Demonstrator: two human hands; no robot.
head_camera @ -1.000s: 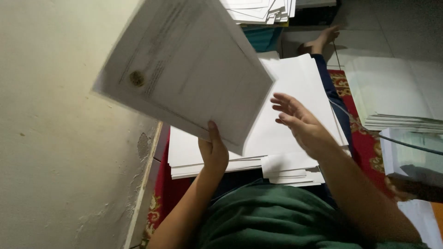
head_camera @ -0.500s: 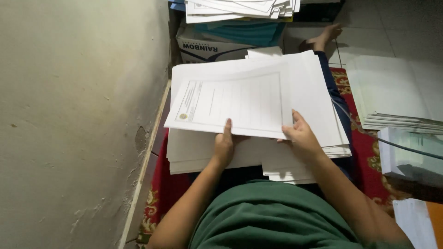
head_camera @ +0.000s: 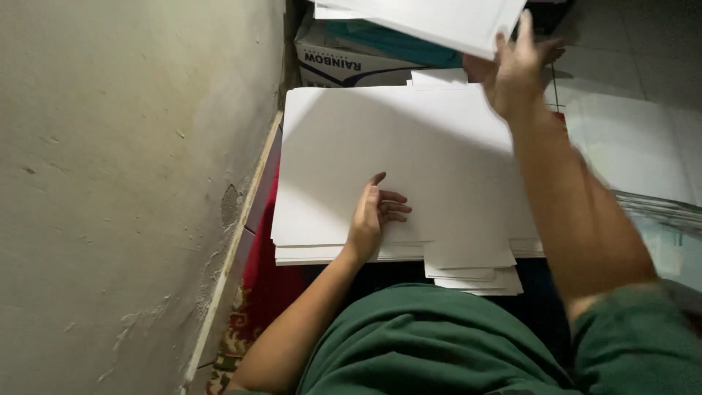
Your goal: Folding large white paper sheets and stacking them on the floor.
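Observation:
A thick stack of white paper sheets (head_camera: pixel 409 153) lies in front of me over my lap. My left hand (head_camera: pixel 374 216) rests on the stack's near part, fingers loosely curled, holding nothing. My right hand (head_camera: pixel 521 66) is raised at the top right and grips a white sheet (head_camera: pixel 439 18) by its edge, lifted above the far end of the stack. A smaller, offset bundle of sheets (head_camera: pixel 472 267) sticks out under the stack's near right corner.
A plastered wall (head_camera: pixel 131 183) runs close along the left. A cardboard paper box (head_camera: pixel 351 62) stands beyond the stack. More paper piles (head_camera: pixel 636 146) lie on the floor at the right. A red patterned rug (head_camera: pixel 267 292) shows beneath.
The printed sheet held by both hands over the stack has been lifted away up and to the far right by my right hand. My left hand has let go and dropped onto the stack.

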